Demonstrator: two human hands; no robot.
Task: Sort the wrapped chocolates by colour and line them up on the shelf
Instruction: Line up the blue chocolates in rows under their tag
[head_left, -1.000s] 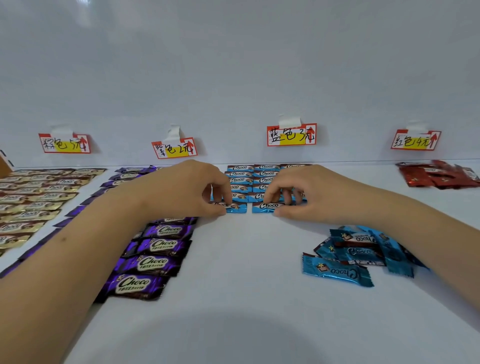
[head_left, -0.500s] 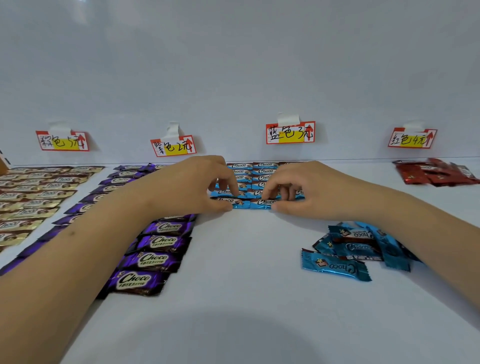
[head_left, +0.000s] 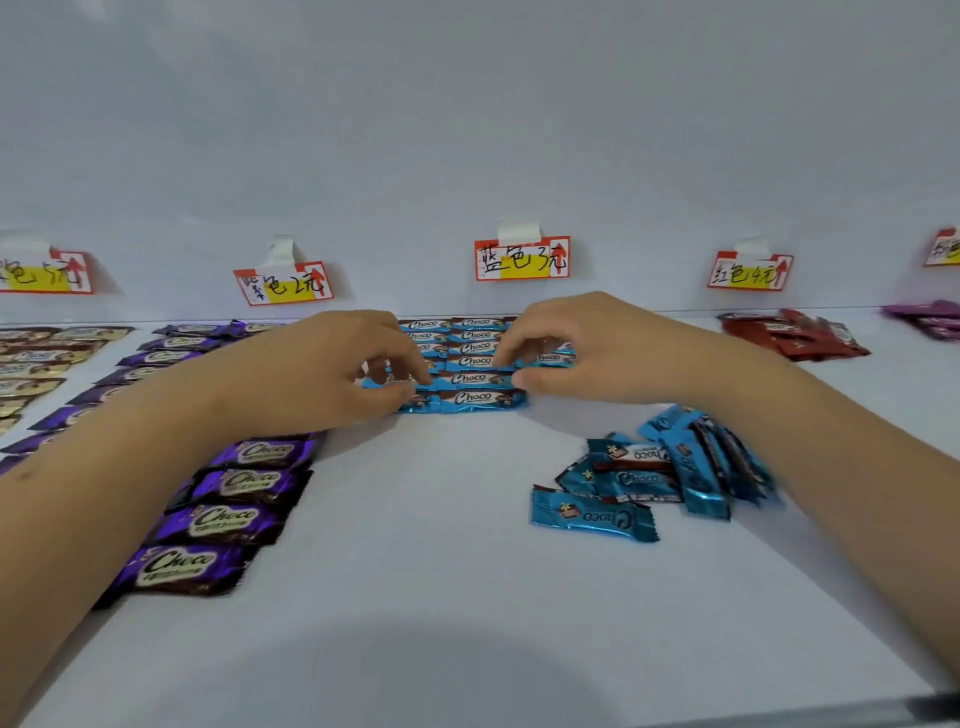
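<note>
Both hands work at the blue rows near the back edge of the white shelf (head_left: 467, 597), under the blue price label (head_left: 522, 259) taped to the back wall. The left hand (head_left: 332, 371) lies over the left end of the rows, its grip curled, with thumb and forefinger closed on the end of a blue chocolate in the front rows (head_left: 410, 400). The right hand (head_left: 587, 348) arches over the right end, fingertips (head_left: 519, 382) pressed together on the end of a blue bar in the second row (head_left: 475, 378). The lined-up blue chocolates (head_left: 467, 338) run in close rows from the back edge toward the front, each touching the next.

A loose heap of blue chocolates (head_left: 654, 478) lies toward the right front of the shelf, just beside the right forearm, bars overlapping at odd angles; one (head_left: 592, 512) lies flat at the near side of the heap.

Purple chocolates (head_left: 228, 488) stand in rows left of the blue ones, partly hidden by the left forearm, below their own label (head_left: 283, 283). Gold-brown chocolates (head_left: 36, 358) fill the far left edge. Red chocolates (head_left: 795, 335) lie piled at the back right under the red label (head_left: 750, 270), and a few blurred pinkish wrappers (head_left: 930, 317) show at the far right edge.
</note>
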